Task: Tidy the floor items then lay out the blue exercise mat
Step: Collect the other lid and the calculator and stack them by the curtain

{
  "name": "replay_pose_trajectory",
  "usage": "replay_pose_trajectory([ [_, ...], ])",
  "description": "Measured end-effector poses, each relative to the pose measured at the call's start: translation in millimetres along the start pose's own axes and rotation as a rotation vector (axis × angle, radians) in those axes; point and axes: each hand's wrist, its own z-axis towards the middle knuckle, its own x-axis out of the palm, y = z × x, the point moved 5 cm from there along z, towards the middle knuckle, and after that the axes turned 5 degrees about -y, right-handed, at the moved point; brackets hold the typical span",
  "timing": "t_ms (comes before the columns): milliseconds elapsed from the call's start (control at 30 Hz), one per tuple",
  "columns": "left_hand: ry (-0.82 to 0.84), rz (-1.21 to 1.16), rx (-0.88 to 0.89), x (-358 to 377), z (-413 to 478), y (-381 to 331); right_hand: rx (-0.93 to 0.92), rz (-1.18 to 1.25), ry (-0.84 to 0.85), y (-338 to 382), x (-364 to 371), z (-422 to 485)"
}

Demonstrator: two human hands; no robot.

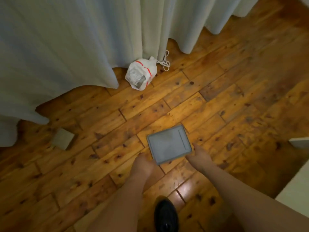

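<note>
The left hand (144, 163) is blurred at the grey tray's (168, 144) near corner, its grip unclear. The right hand (199, 156), fingers relaxed, reaches its right edge. The tray lies flat on the wooden floor (234, 101). By the curtain (66, 39), a white bag (142, 72) holds clear packaging.

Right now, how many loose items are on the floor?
4: a white bag and a cord by the curtain, a grey tray between the left hand and right hand, and a pale square at left. The curtain may hide more.
</note>
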Motion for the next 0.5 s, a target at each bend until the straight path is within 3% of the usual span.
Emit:
replay_pose_trajectory([
  [200,-0.093,-0.219,-0.04,56.4,94.6,8.6,0.02,0.087,-0.047,-31.3,47.4,93.8],
  [400,-0.102,-0.371,-0.09,92.0,151.9,23.7,0.193,0.17,-0.082,-50.3,71.3,157.4],
  [500,-0.079,-0.516,-0.174,91.2,160.4,26.4,0.247,0.092,0.019,-43.7,71.8,167.3],
])
